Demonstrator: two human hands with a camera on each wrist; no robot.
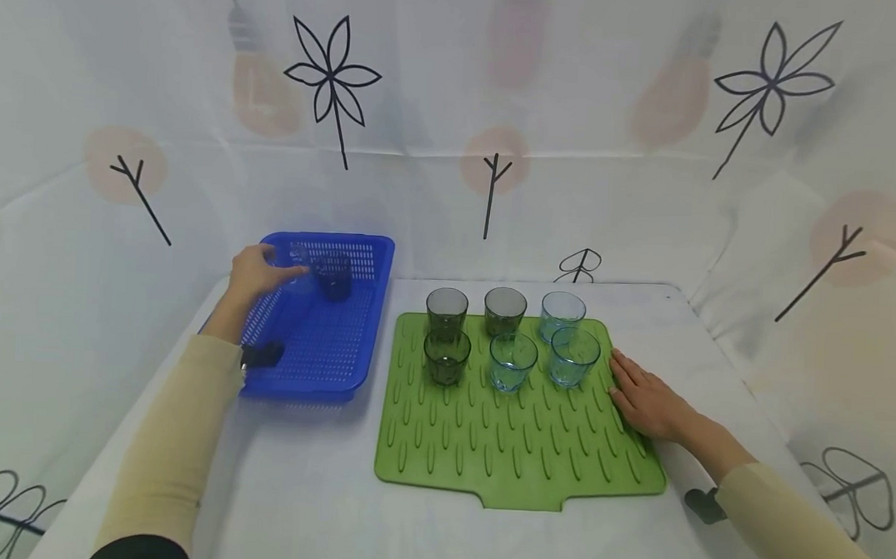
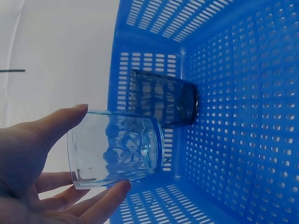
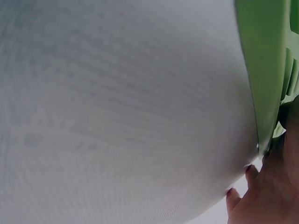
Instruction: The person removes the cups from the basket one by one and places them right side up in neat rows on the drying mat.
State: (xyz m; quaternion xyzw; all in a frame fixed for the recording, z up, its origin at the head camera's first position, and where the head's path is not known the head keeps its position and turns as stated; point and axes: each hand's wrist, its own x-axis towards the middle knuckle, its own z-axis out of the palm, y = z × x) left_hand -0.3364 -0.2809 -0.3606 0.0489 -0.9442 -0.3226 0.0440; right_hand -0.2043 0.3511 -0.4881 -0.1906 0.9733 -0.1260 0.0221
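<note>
My left hand [image 1: 256, 275] holds a clear light-blue glass [image 2: 117, 149] at the far left part of the blue plastic basket [image 1: 375, 310]. Thumb and fingers grip the glass on opposite sides, as the left wrist view shows. Beyond it a darker glass [image 2: 161, 98] stands inside the basket against the perforated wall. My right hand [image 1: 653, 405] rests with extended fingers along the right edge of a green draining mat [image 1: 515, 457]. In the right wrist view only part of that hand appears, beside the mat's edge.
Two rows of glasses occupy the mat's far half: grey ones [image 1: 504, 309] toward the left, light-blue ones [image 1: 574, 357] toward the right. A white cloth [image 1: 296, 481] covers the table. Behind it hangs a patterned white curtain [image 1: 421, 203].
</note>
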